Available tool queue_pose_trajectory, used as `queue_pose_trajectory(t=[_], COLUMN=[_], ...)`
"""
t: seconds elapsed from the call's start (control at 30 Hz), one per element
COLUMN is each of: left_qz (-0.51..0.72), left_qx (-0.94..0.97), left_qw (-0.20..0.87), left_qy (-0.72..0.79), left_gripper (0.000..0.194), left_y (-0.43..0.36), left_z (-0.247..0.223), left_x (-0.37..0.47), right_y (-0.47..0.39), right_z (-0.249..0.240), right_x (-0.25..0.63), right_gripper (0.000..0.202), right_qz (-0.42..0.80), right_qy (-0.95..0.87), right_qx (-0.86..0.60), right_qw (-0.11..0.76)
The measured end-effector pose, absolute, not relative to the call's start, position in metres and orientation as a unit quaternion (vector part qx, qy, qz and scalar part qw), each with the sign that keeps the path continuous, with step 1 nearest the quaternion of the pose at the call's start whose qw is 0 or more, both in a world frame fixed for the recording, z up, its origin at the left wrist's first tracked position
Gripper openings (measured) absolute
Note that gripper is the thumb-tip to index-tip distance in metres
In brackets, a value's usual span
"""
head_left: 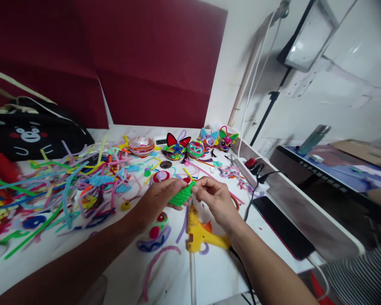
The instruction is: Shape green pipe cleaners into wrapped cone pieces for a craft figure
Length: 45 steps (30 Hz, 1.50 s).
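Observation:
Over the middle of the table, my left hand [163, 194] grips a bright green piece of bent pipe cleaners [181, 195] laid in rows. My right hand [214, 195] pinches the same green piece at its upper right edge, thumb and forefinger closed together. Just below the hands lies a yellow hot glue gun [197, 237] with a glue stick in its back end. To its left sits a colourful pipe-cleaner piece [155, 233] with red dots and a blue wavy line. A curved pink pipe cleaner [157, 267] rests nearer to me.
Loose pipe cleaners [73, 186] heap across the left side. Finished cat-like ornaments [177, 148] and a round woven bowl [142, 146] stand at the back. A phone [282, 226], a power strip [252, 171] and cords lie right. A black bag [34, 131] leans back left.

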<state>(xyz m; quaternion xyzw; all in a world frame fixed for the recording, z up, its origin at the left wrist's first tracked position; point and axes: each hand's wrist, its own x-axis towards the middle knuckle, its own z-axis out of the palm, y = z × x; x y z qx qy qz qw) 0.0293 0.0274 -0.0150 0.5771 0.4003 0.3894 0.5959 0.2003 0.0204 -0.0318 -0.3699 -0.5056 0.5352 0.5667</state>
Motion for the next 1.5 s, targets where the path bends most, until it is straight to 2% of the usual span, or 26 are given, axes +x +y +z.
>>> queue_pose_trajectory(t=[0.2, 0.47, 0.83, 1.07, 1.5], left_qz=[0.382, 0.38, 0.359, 0.371, 0.362], left_qx=[0.66, 0.63, 0.547, 0.581, 0.608], left_qw=[0.508, 0.55, 0.646, 0.594, 0.564], left_qy=[0.4, 0.395, 0.394, 0.415, 0.426], left_gripper=[0.022, 0.019, 0.019, 0.021, 0.024], left_y=[0.0263, 0.025, 0.025, 0.0268, 0.0215], left_z=[-0.0153, -0.0129, -0.0149, -0.0171, -0.0122], left_x=[0.0286, 0.0317, 0.0336, 0.0336, 0.0359], right_y=[0.0227, 0.0239, 0.0219, 0.0272, 0.0241], right_z=[-0.0341, -0.0372, -0.0369, -0.0378, -0.0368], right_x=[0.2026, 0.2029, 0.2002, 0.2036, 0.2031], right_gripper=[0.013, 0.015, 0.016, 0.013, 0.01], right_qz=[0.563, 0.599, 0.558, 0.584, 0.577], right_qy=[-0.496, -0.471, -0.505, -0.493, -0.506], right_qx=[-0.366, -0.36, -0.367, -0.367, -0.371], right_qw=[0.55, 0.538, 0.546, 0.53, 0.523])
